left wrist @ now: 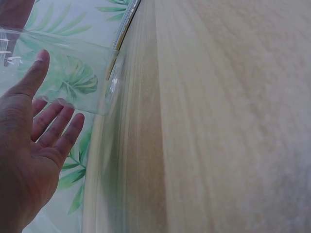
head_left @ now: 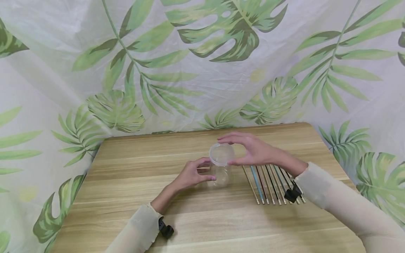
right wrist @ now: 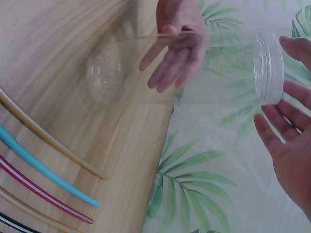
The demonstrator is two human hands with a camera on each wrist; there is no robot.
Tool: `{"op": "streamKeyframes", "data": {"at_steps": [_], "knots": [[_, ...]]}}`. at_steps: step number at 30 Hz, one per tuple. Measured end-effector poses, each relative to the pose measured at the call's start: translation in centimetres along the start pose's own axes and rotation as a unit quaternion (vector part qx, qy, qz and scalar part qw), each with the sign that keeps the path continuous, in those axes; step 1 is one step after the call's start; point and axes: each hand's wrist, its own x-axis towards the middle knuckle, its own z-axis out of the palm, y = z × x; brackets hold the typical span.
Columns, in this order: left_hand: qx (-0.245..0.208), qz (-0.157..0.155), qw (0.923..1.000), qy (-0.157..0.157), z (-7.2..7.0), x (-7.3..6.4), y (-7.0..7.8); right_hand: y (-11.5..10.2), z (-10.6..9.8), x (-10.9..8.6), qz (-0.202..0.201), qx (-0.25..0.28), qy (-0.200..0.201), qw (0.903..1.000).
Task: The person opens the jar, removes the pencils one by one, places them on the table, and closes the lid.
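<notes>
A tall clear plastic jar stands upright on the wooden table, in front of me. Around its whitish ribbed top my right hand curves, fingers at the far side and thumb at the near side. My left hand is at the jar's left side, its thumb in front and its fingers behind. Those fingers look fairly straight and spread in the left wrist view, at the jar's wall. Through the clear wall the left hand shows in the right wrist view too.
Several thin sticks with metal-looking ends, like pencils or brushes, lie in a row right of the jar, partly under the right forearm. A leaf-patterned cloth hangs behind the wooden table. Each wrist bears a small black camera.
</notes>
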Motion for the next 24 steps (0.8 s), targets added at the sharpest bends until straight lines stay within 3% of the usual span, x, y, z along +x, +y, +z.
{"op": "streamKeyframes", "data": {"at_steps": [5, 11, 24], "knots": [[-0.001, 0.001, 1.0, -0.002, 0.0, -0.1, -0.1, 0.7, -0.8, 0.3, -0.014, 0.042, -0.04, 0.9982], [0.0, -0.001, 1.0, -0.001, 0.0, -0.1, 0.0, 1.1, -1.1, 0.2, 0.001, 0.051, -0.059, 0.997], [-0.001, -0.01, 0.9999, 0.002, 0.1, -0.1, 0.2, 0.7, -0.3, -0.1, -0.016, 0.008, 0.017, 0.9997]]}}
